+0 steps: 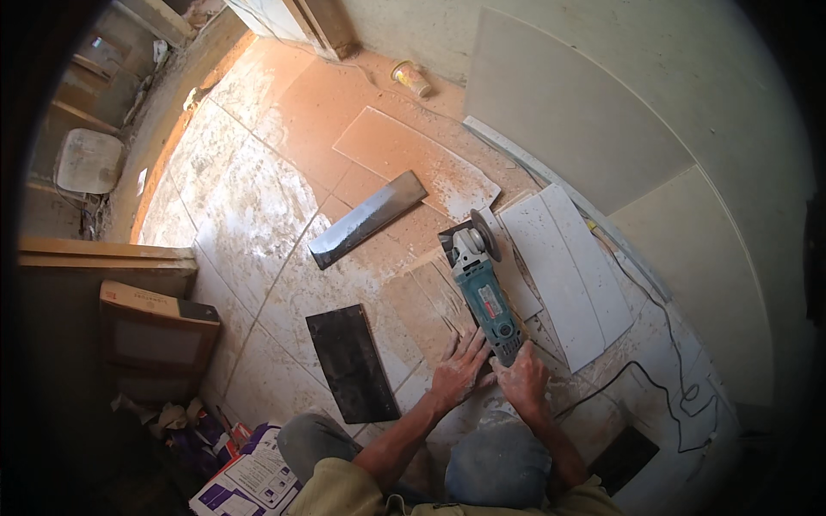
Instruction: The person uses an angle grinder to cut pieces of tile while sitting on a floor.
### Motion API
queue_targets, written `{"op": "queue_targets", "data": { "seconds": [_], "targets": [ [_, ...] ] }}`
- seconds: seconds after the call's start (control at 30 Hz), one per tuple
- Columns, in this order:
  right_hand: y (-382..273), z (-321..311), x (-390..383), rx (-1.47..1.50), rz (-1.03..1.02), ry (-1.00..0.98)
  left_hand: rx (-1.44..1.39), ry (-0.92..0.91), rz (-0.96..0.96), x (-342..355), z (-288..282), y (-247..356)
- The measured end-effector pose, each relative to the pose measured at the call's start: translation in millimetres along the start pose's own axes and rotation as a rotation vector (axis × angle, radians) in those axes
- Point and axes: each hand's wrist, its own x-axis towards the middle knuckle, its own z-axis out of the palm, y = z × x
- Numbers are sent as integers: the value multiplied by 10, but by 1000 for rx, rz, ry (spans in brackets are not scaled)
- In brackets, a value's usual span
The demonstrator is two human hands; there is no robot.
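Now, hands: the right hand is closed around the rear handle of the teal angle grinder, lower centre of the frame; the left hand lies open, fingers spread, flat on the tan tile piece just left of the grinder's body.
Grinder: it points up the frame, its disc at the far end, beside the near edge of the white tile. Whether the disc touches anything cannot be told.
Doing it well: judging by this pose, the flat palm should keep pinning the piece while staying well behind and to the side of the disc; a firm hold on the handle and a steady, straight line would give a cleaner edge.
Cord: the black cable loops across the floor at lower right, near the right forearm; it could snag if the tool swings that way.
Nearby pieces: a long dark tile strip lies above centre, a dark rectangular tile at lower centre-left, both apart from the hands.
Clutter: a cardboard box at left, a printed bag at the bottom edge, a can at top centre.
Floor: dusty tiled floor, which may be slippery under the knees.
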Motion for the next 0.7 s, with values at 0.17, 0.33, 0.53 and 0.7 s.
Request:
{"op": "queue_targets", "data": {
  "seconds": [0.17, 0.33, 0.53, 0.7],
  "targets": [
    [-29, -46, 21, -5, -9, -1, 14, -34, -19, -14, 1, 7],
    [53, -4, 76, 26, -97, 57, 13, 14, -10, -7, -3, 27],
    [199, -55, 15, 147, -102, 132, -37, 75, -7, 35, -48, 39],
    [397, -188, -84, 84, -114, 249, 12, 77, -10, 19, -99, 81]
  ]
}}
